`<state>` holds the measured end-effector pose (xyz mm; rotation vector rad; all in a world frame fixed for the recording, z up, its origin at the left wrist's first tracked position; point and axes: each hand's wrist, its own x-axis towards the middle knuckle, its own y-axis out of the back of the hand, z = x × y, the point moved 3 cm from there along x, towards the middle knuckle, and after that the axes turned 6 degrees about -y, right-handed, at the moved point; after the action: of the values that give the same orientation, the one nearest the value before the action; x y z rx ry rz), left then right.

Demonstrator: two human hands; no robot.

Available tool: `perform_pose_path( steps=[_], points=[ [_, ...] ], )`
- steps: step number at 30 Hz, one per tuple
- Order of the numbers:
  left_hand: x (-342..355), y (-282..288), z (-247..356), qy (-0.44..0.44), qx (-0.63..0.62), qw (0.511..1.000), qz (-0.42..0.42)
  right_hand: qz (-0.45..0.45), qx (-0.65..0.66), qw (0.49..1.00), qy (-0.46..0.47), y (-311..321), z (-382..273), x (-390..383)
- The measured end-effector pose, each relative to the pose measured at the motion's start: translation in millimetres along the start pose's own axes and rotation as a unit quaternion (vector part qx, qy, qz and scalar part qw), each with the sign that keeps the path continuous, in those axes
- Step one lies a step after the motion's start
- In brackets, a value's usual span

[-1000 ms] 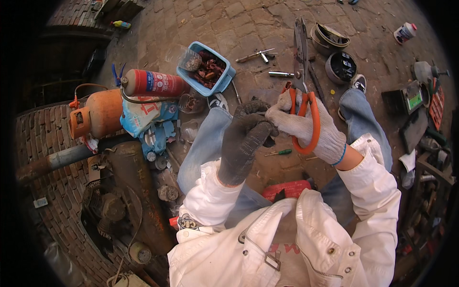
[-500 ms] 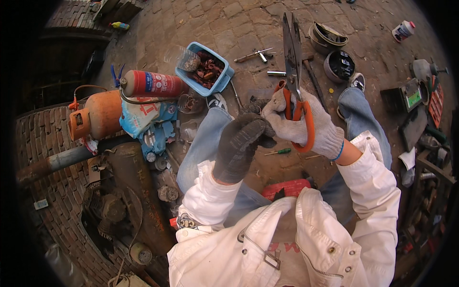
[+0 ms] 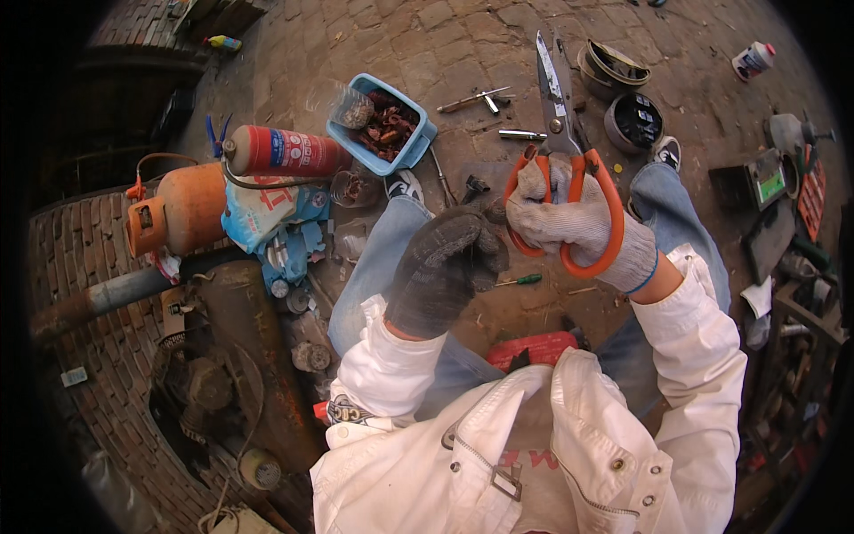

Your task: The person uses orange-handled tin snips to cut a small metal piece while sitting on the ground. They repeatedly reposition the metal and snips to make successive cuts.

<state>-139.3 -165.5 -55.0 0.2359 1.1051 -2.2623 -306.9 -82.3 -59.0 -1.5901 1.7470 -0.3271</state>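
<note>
My right hand, in a white knit glove with a blue cuff edge, holds large scissors with orange loop handles. Their blades point away from me, slightly parted. Beside them, my left hand wears a dark grey coated glove, and its fingers are curled closed. A small dark piece shows just beyond those fingers; its kind is unclear, and whether the fingers grip it cannot be seen. On the ground below the hands lies a green-handled screwdriver.
To the left stand a blue tub of reddish-brown scraps, a red fire extinguisher and an orange gas cylinder. A round tin, a bowl-like container and hand tools lie ahead. A black box sits right.
My right hand has drawn slightly away from my left and turned the scissors, so both orange loops face up and sit wider apart. My left hand has shifted a little left.
</note>
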Motion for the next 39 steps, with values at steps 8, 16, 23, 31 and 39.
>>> perform_pose_path(
  steps=[8,16,23,31,39],
  points=[
    [-5.7,-3.1,-0.5,-0.086,0.040,0.991,0.099,-0.088,-0.018,0.995,-0.032,-0.3,-3.3,0.9],
    [-6.2,-6.4,-1.0,-0.056,-0.025,0.997,0.053,-0.097,-0.056,0.993,-0.023,-2.1,-5.2,-5.6],
    [-10.8,-11.4,9.8,-0.024,0.062,0.998,-0.018,-0.068,-0.063,0.994,0.056,-4.1,-11.7,-1.7],
    [-12.4,-2.6,3.1,-0.011,0.098,0.995,0.025,0.060,0.034,0.997,0.030,-3.2,-1.8,0.9],
    [-6.9,-19.7,2.7,0.002,0.137,0.990,-0.021,0.017,-0.126,0.990,0.064,-8.9,-14.5,-2.6]
  ],
)
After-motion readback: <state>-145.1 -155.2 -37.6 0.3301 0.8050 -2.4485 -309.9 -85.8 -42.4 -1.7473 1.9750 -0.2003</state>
